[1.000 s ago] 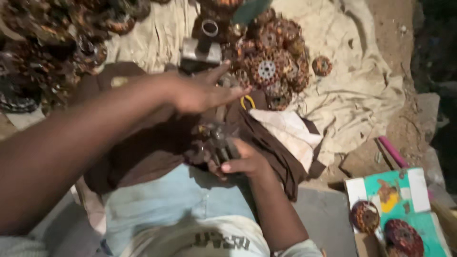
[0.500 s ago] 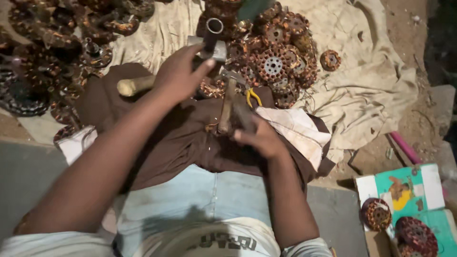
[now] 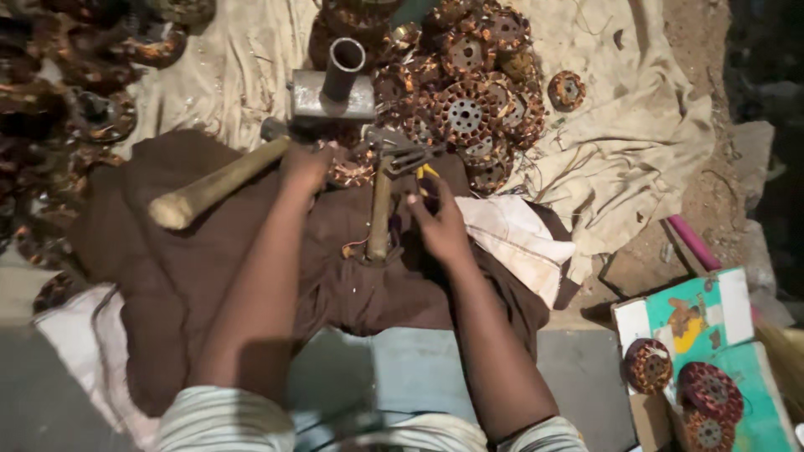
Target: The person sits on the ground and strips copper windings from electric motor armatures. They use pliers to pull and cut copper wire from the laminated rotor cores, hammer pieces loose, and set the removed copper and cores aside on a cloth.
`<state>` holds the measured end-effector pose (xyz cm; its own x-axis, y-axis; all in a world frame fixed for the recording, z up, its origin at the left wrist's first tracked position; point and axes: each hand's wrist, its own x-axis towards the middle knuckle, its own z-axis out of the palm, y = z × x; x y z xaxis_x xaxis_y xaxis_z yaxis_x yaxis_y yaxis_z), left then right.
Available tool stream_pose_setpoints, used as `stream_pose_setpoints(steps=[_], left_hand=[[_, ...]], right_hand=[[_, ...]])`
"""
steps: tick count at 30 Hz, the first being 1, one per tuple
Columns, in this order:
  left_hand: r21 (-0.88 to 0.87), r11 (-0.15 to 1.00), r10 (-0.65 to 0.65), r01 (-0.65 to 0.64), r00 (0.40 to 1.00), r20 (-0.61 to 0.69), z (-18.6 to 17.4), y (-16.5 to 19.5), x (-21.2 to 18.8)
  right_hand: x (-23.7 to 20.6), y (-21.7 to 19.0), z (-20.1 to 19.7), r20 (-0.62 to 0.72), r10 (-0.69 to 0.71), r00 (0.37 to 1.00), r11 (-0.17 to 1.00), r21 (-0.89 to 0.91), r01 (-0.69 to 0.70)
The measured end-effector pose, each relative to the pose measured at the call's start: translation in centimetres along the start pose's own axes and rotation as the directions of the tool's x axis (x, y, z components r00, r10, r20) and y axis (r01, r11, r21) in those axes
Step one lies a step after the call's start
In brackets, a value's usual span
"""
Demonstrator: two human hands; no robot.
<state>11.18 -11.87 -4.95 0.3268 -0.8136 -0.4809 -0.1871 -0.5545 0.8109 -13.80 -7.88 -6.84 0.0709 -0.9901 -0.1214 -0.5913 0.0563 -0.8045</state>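
Note:
My left hand [image 3: 306, 166] is curled on the brown cloth [image 3: 167, 268], its fingers against a small copper-wound stator [image 3: 350, 172]. Its grip is partly hidden. My right hand [image 3: 440, 228] pinches yellow-handled pliers [image 3: 428, 177] just right of a claw hammer [image 3: 381, 209]. The hammer lies on the cloth with its wooden handle toward me and its head [image 3: 400, 152] by the stator. A second wooden-handled hammer [image 3: 213, 184] lies to the left of my left hand.
A metal block with an upright pipe [image 3: 339, 79] stands beyond my hands. Beside it is a pile of copper-wound stators [image 3: 469, 92] on a pale sheet [image 3: 620, 142]. More stators [image 3: 59, 100] lie far left. A green board [image 3: 712, 335] with three stators sits at the right.
My left hand has drawn back from the metal block to the small stator. My right hand has left the claw hammer's handle and moved to the pliers. The hammer now lies on the cloth.

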Motion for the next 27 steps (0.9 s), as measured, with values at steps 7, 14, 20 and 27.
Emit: stream_pose_setpoints(steps=[7,14,20,27], left_hand=[[0.093,0.992,0.099,-0.091,0.992,-0.08,1.5,0.7,3.3],[0.244,0.953,0.194,-0.182,0.981,-0.027,2.6,0.1,4.3],[0.189,0.942,0.288,-0.277,0.957,-0.037,3.1,1.5,2.2],[0.206,0.934,0.31,-0.291,0.949,-0.065,2.4,1.3,-0.9]], right_hand=[[3.8,0.3,1.2,-0.122,-0.262,0.957,0.918,-0.338,0.208],[6.5,-0.4,1.8,-0.104,-0.111,0.988,0.848,-0.528,0.04],[7.5,-2.2,1.2,-0.067,-0.313,0.948,0.406,-0.911,0.07],[6.8,-3.5,-0.4,-0.052,0.278,0.959,0.751,-0.611,-0.251]])
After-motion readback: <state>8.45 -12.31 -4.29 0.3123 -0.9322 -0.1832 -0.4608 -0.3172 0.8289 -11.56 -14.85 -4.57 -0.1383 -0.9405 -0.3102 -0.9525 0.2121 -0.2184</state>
